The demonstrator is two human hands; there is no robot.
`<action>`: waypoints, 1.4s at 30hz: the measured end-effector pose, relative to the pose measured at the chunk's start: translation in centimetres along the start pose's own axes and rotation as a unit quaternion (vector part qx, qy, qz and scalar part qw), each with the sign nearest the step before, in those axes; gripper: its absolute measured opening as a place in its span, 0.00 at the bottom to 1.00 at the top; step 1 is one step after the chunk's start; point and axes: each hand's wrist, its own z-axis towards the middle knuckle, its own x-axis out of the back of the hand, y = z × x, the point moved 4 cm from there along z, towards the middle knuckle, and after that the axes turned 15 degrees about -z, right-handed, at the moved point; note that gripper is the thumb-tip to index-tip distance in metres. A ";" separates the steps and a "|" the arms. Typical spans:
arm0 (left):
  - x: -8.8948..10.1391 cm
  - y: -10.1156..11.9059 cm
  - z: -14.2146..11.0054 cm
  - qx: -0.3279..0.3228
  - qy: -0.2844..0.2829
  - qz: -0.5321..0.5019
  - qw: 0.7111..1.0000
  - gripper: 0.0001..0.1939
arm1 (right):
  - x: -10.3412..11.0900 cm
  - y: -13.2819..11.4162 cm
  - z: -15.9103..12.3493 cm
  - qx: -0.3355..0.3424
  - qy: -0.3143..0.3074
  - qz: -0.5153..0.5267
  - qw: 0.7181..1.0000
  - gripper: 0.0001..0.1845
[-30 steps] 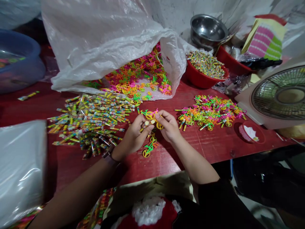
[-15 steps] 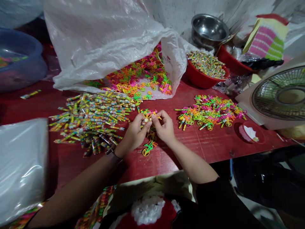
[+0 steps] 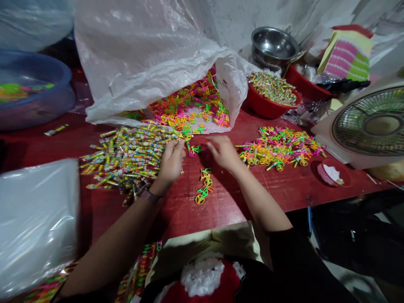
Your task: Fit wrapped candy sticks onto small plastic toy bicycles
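Fingers of the left hand [image 3: 170, 164] curl beside the wrapped tubes [image 3: 129, 153], grip indeterminable; those of the right hand [image 3: 225, 155] are parted, plastic toy bicycles [image 3: 205, 189] lying near both hands on the counter [image 3: 181, 216].

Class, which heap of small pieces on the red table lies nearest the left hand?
The heap of patterned, clear-wrapped sticks, close beside the left hand; the pile of bicycle-like pieces lies apart, beyond the right hand.
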 end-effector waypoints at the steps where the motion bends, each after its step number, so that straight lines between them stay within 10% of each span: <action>1: -0.1 -0.1 -0.2 0.001 0.004 -0.018 1.000 0.20 | -2.3 -1.3 0.3 -0.002 -0.047 -0.010 0.999 0.15; 5: -0.5 -0.1 -0.7 -0.011 -0.020 0.020 1.000 0.19 | -6.5 -2.1 0.3 -0.014 -0.144 -0.049 0.988 0.12; 18: -0.9 -1.7 -1.5 -0.042 -0.145 0.191 0.970 0.11 | -3.2 1.3 -2.1 -0.099 -0.191 0.160 0.963 0.12; 27: -2.2 -1.1 -2.6 -0.043 -0.175 0.110 0.977 0.13 | -2.6 -2.3 -2.3 -0.192 -0.165 0.634 0.731 0.21; 42: -2.7 -0.4 -2.9 -0.014 -0.211 0.096 0.973 0.13 | -2.8 -1.8 -2.7 -0.202 -0.269 0.621 0.708 0.23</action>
